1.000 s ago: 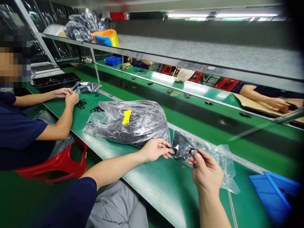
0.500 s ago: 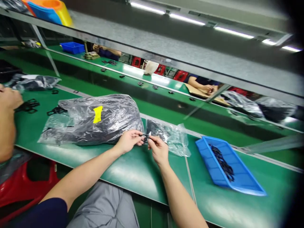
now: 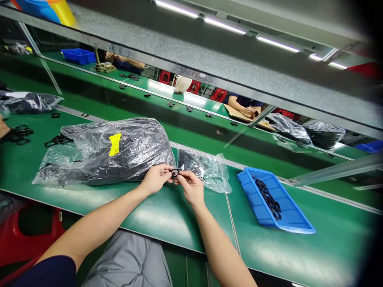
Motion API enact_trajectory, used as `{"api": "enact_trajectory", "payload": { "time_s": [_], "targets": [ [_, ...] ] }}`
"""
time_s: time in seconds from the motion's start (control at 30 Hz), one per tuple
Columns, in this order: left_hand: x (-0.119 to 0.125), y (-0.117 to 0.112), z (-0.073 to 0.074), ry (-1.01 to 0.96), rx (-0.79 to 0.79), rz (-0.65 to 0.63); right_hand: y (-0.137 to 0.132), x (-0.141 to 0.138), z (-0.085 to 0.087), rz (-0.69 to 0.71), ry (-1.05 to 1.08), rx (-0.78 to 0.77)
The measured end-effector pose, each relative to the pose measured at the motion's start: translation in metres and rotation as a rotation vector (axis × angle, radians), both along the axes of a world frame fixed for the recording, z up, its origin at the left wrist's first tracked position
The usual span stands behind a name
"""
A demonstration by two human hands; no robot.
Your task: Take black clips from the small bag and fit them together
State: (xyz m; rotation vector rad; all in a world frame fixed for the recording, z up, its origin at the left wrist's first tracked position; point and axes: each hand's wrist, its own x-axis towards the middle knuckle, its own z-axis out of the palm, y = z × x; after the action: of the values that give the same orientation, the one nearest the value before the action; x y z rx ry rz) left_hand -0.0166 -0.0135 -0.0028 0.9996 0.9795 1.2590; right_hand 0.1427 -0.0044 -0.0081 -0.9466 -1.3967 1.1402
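Note:
My left hand point(image 3: 156, 179) and my right hand point(image 3: 190, 186) meet above the green table point(image 3: 167, 215), both pinching a small black ring-shaped part point(image 3: 175, 173) between their fingertips. Just behind the hands lies a small clear plastic bag point(image 3: 206, 169) with more black parts inside. To the left lies a large clear bag point(image 3: 104, 149) full of black parts, with a yellow label on it. A blue tray point(image 3: 287, 215) holding a row of black parts lies on the table to the right of my hands.
A conveyor belt point(image 3: 209, 139) runs behind the table, with a few black parts on its far side. Loose black parts point(image 3: 56, 139) and another bag point(image 3: 30, 101) lie at the left. A co-worker's hand point(image 3: 2, 127) shows at the left edge; other people's arms rest across the belt. A red stool point(image 3: 26, 235) stands below.
My view has swung right, bringing the blue tray into sight. My hands have come together on the black ring, where a second ago each held its own piece near the small bag.

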Motion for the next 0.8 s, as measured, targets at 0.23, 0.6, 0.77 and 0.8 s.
{"api": "enact_trajectory", "payload": {
  "time_s": [0.23,0.6,0.77,0.8],
  "targets": [
    [0.002,-0.003,0.003,-0.015,-0.026,-0.069,0.002,0.002,-0.006,-0.078,-0.173,0.119],
    [0.004,-0.003,-0.005,0.066,0.036,-0.06,0.001,0.002,-0.001,-0.123,-0.266,0.19],
    [-0.001,-0.004,-0.005,0.278,0.229,-0.01,0.007,0.008,-0.007,0.12,-0.181,-0.037],
    [-0.003,-0.004,-0.004,0.347,0.303,0.014,0.008,0.01,-0.006,0.143,-0.195,-0.039]
  ]
}}
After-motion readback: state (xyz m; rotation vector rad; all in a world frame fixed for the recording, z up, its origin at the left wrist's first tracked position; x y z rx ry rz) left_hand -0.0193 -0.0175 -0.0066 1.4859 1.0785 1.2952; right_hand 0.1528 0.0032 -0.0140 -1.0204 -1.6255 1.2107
